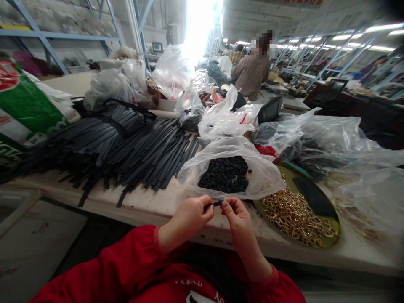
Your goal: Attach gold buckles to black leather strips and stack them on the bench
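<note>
Between my two hands, at the table's front edge, is a short visible stretch of black strap (217, 203). My left hand (196, 213) is closed in a pinch around one part of it. The fingertips of my right hand (236, 213) pinch its other end; whether a small loop sits there is hidden by the fingers. Just beyond my hands, small black loops (223, 173) fill an open clear plastic bag (265, 174). To the left, many flat black straps (158, 155) lie in a fanned pile. Gold-coloured metal buckles (296, 216) lie at the right on a round tray (336, 225).
A flat black object (314, 197) rests on the tray. Several clear plastic bags (334, 130) crowd the back and right of the white table (139, 212). A green printed sack (34, 105) stands at far left. Another person (254, 73) is farther back, facing away.
</note>
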`<state>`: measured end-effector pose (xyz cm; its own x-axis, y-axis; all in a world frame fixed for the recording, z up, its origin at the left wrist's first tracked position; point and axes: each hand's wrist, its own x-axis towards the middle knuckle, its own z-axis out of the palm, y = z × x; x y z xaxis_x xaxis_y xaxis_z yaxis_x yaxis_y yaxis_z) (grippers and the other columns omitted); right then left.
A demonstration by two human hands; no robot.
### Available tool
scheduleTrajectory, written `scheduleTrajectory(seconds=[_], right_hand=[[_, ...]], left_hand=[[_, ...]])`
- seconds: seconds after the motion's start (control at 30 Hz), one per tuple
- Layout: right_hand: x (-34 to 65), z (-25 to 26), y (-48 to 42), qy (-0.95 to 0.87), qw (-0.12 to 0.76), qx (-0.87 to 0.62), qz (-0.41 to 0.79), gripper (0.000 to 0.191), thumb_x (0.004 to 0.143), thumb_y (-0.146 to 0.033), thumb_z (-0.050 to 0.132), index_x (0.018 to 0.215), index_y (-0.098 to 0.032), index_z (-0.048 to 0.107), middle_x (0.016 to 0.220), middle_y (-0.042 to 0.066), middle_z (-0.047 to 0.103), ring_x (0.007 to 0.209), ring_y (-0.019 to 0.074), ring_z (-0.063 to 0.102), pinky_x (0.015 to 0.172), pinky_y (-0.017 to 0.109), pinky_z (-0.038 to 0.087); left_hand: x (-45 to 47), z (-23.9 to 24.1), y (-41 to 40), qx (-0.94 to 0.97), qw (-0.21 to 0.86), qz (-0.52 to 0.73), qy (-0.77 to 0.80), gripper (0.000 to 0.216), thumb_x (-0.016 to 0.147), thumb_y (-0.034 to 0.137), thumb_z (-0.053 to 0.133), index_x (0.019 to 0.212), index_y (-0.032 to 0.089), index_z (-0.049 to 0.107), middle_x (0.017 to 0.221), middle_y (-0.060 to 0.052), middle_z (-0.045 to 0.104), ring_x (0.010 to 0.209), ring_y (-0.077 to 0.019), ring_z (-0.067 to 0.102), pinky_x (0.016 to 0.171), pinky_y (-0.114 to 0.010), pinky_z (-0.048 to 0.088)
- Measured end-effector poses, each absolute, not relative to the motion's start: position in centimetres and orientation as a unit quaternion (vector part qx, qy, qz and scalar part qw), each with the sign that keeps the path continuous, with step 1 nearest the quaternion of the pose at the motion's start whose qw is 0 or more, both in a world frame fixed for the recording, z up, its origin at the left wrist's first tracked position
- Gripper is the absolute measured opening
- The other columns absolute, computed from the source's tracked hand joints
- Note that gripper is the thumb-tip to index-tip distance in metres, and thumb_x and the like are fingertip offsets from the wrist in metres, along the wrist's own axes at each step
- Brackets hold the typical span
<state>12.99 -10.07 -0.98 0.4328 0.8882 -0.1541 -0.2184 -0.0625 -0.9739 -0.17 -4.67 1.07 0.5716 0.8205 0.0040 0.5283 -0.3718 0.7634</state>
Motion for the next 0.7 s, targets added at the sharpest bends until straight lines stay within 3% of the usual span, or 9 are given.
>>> scheduleTrajectory(seconds=[0.1, 0.27, 0.53, 0.7], right_hand=[[12.6, -1.5, -10.6, -0.311, 0.616, -0.588, 0.422, 0.020, 0.070, -0.037, 0.066, 0.074, -0.019, 0.059, 0.067, -0.002, 0.056, 0.062, 0.0120, 0.048, 0.063, 0.025, 0.040], [12.7, -1.4, -10.7, -0.165, 0.642, -0.505, 0.553, 0.020, 0.066, -0.036, 0.070, 0.072, -0.020, 0.059, 0.067, -0.004, 0.058, 0.058, 0.0092, 0.051, 0.058, 0.022, 0.041], [12.4, -2.0, -11.2, -0.088, 0.647, -0.478, 0.587, 0.022, 0.060, -0.027, 0.074, 0.078, -0.021, 0.064, 0.071, -0.004, 0.063, 0.062, 0.0087, 0.056, 0.058, 0.021, 0.045], [12.9, -2.1, -11.6, -0.070, 0.663, -0.490, 0.561, 0.021, 0.059, -0.026, 0.075, 0.076, -0.021, 0.065, 0.068, -0.004, 0.062, 0.056, 0.0084, 0.054, 0.053, 0.020, 0.045]], left_hand=[[0.0, 0.4, -5.0, 0.794, 0.411, 0.192, 0.405, 0.020, 0.078, 0.026, 0.043, 0.064, 0.017, 0.054, 0.054, 0.004, 0.045, 0.051, -0.0088, 0.037, 0.049, -0.021, 0.025], [0.4, 0.2, -5.0, 0.739, 0.506, 0.203, 0.397, 0.022, 0.079, 0.029, 0.042, 0.069, 0.015, 0.055, 0.059, 0.005, 0.046, 0.056, -0.0086, 0.041, 0.051, -0.019, 0.030], [0.9, -0.3, -5.9, 0.761, 0.469, 0.204, 0.399, 0.022, 0.082, 0.028, 0.041, 0.070, 0.016, 0.054, 0.060, 0.004, 0.049, 0.057, -0.0098, 0.044, 0.054, -0.020, 0.033], [0.3, 0.2, -5.8, 0.757, 0.516, 0.180, 0.358, 0.024, 0.078, 0.020, 0.045, 0.100, 0.016, 0.052, 0.085, -0.002, 0.061, 0.074, -0.0133, 0.054, 0.066, -0.022, 0.041]])
